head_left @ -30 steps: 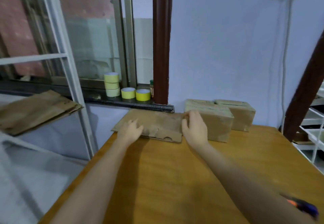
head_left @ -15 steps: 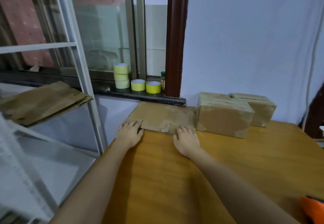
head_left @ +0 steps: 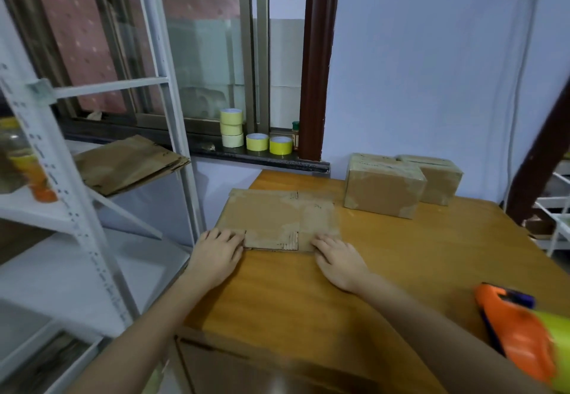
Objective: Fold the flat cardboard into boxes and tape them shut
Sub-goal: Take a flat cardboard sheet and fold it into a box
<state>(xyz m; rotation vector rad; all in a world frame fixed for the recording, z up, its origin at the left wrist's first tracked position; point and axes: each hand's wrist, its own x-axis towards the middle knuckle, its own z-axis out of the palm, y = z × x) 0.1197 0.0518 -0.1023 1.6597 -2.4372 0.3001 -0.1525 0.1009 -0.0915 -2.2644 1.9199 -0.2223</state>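
Two hands are lying on the near edge of a flat cardboard blank (head_left: 277, 217), which is sitting at the back-left corner of the wooden table (head_left: 308, 295), its left edge hanging a bit over the table side. Left hand (head_left: 217, 253) is resting on the blank's near-left corner w/ fingers slightly bent over the edge; can't tell if the thumb is under the board. Right hand (head_left: 337, 259) is pressing flat on the near-right flap, fingers straight & spread, holding nothing.

Two finished boxes are standing to the right of the blank, against the wall: front box (head_left: 384, 185) w/ tape patches showing, back box (head_left: 439, 179) just behind & touching it. Both are apart from the blank.

On the window sill (head_left: 277, 162) behind: 3 tape rolls stacked (head_left: 231, 128), then 2 yellow rolls (head_left: 270, 144) sitting side by side. More flat cardboard (head_left: 129, 165) is lying piled on the white metal rack (head_left: 92, 239) at left. An orange tape dispenser (head_left: 518, 328) is lying at the table's near-right, blurred.
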